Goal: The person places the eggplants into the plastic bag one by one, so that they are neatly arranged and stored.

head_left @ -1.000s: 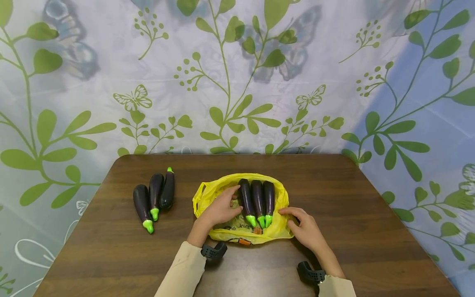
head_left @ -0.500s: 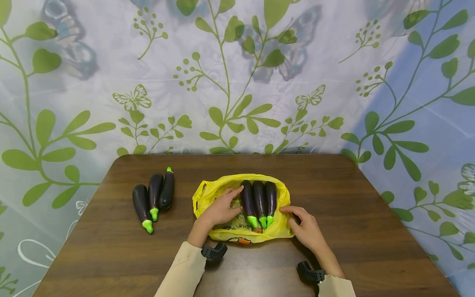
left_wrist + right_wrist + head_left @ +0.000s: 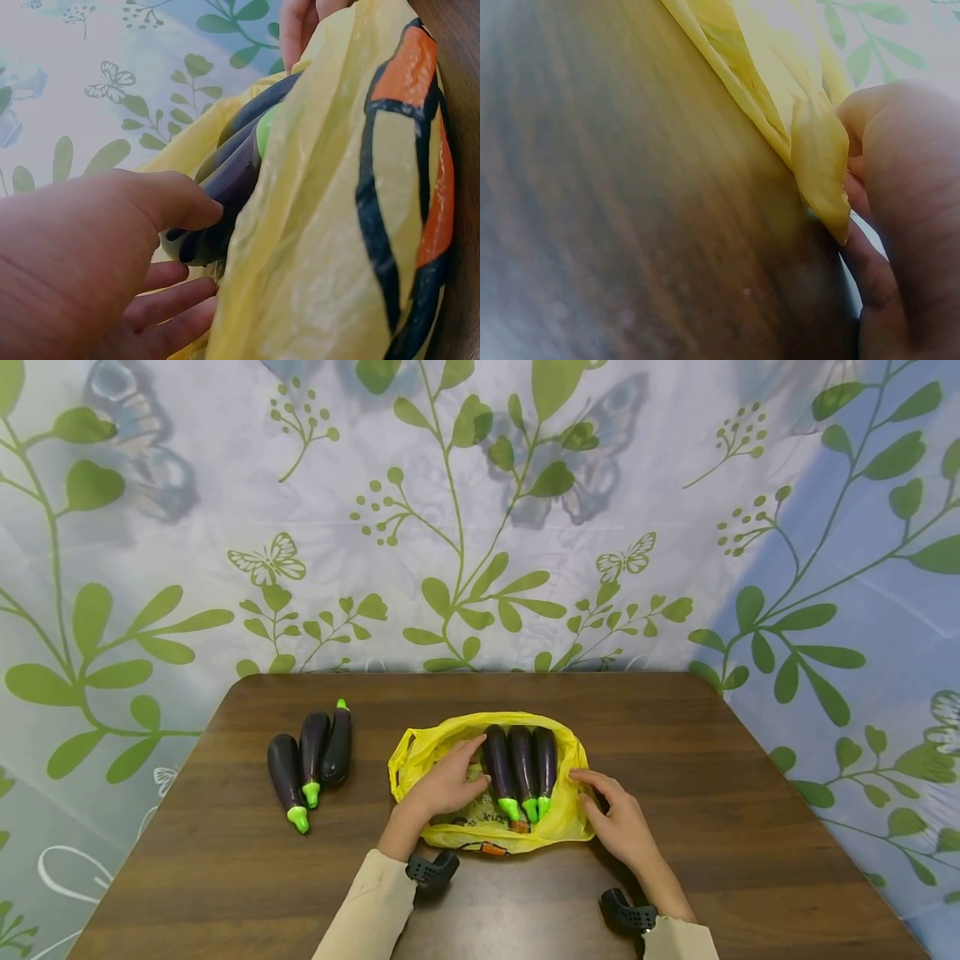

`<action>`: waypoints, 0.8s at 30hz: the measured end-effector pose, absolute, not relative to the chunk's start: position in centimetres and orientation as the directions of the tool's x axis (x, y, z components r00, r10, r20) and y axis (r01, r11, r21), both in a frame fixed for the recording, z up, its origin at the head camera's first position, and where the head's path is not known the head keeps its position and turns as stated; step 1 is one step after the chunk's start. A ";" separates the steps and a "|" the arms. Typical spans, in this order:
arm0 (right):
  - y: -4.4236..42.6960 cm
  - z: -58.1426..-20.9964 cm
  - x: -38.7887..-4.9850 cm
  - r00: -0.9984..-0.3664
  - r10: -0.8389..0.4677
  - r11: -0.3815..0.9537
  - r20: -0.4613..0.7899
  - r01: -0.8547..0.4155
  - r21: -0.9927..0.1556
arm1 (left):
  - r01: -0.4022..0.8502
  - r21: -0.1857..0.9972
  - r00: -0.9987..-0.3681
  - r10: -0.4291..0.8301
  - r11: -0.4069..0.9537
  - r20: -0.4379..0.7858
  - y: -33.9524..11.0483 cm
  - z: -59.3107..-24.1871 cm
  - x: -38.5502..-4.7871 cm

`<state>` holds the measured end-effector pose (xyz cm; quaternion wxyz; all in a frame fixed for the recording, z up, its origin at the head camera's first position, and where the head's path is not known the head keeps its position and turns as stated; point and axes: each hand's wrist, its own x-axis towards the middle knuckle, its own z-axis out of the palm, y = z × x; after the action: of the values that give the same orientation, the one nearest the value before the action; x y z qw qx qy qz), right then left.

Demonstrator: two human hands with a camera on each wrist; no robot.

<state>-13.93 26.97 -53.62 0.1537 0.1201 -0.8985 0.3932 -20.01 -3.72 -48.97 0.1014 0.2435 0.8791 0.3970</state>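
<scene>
Three dark eggplants (image 3: 522, 768) with green caps lie side by side in an open yellow plastic bag (image 3: 420, 752), caps toward the person. The left hand (image 3: 448, 783) reaches inside the bag, its fingers relaxed and touching the leftmost eggplant; in the left wrist view the thumb of that hand (image 3: 90, 247) rests against an eggplant (image 3: 232, 180). At the bag's right edge, the right hand (image 3: 619, 817) touches the plastic with loosely bent fingers. The right wrist view shows that hand (image 3: 907, 202) beside the folded yellow plastic (image 3: 819, 161).
Three more eggplants (image 3: 311, 760) lie in a group on the left of the brown wooden table (image 3: 697, 752). Behind the table hangs a cloth (image 3: 315, 510) with leaves and butterflies. Dark bands are on both wrists.
The eggplants in the bag shifted slightly right, then slightly back left, along with the left fingertips. The right hand's fingers have moved up a little at the bag's edge.
</scene>
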 end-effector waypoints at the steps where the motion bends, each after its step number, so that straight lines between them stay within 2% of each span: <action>1: 27.0 -53.6 -13.9 -0.923 -0.096 0.661 0.373 -0.340 -0.669 | 0.351 0.745 -0.864 0.503 0.567 0.024 -3.7 -49.0 -20.0; 7: 27.1 -53.7 -14.0 -0.922 -0.097 0.667 0.375 -0.340 -0.663 | 0.385 0.725 -0.869 0.488 0.572 0.076 -3.4 -48.8 -20.2; 15: 26.8 -53.5 -14.2 -0.937 -0.112 0.681 0.331 -0.315 -0.661 | 0.367 0.700 -0.895 0.438 0.613 0.086 -3.5 -48.6 -19.9; 24: 26.9 -53.5 -14.0 -0.941 -0.106 0.683 0.323 -0.304 -0.664 | 0.384 0.721 -0.887 0.446 0.577 0.115 -3.2 -47.7 -19.8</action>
<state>-14.00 26.93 -53.50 0.1302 0.1129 -0.9081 0.3817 -19.80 -3.24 -47.66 0.0395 0.2340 0.8870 0.3962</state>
